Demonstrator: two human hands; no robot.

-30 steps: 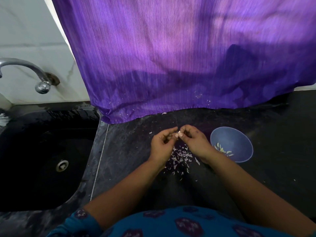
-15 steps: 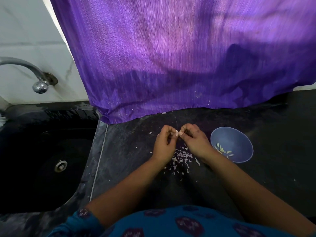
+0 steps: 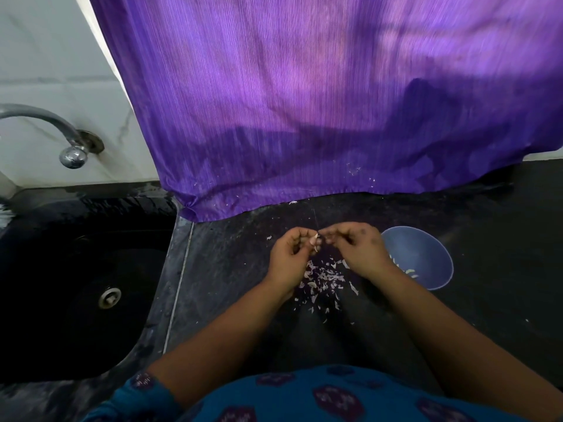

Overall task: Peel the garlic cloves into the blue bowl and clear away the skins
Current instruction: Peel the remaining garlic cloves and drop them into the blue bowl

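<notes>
Operator: Garlic clove (image 3: 315,240) position?

Inspector: Held between both sets of fingertips, above the counter (image 3: 231,269). The left hand (image 3: 289,254) pinches it from one side with curled fingers. The right hand (image 3: 355,245) pinches it from the other side, fingers likewise curled. A pale sliver shows at the point where the fingertips meet. Whether that sliver is skin or bare clove cannot be told.

Operator: Output so far?

Inspector: The blue bowl (image 3: 426,248) sits just beyond the right hand, on the side away from the left. Several pale peeled pieces lie at its bottom, partly hidden by the right wrist. A loose pile of skins (image 3: 323,277) lies directly below the fingertips, with stray flakes scattered toward the person.

Operator: Progress assessment?

Inspector: Peeling appears well under way, judging from the bowl contents and the size of the pile. The clove in hand is not yet in the bowl. No unpeeled stock is visible. Clearing the skins has not begun. The sink (image 3: 91,284) lies well off to the left-hand side.
</notes>
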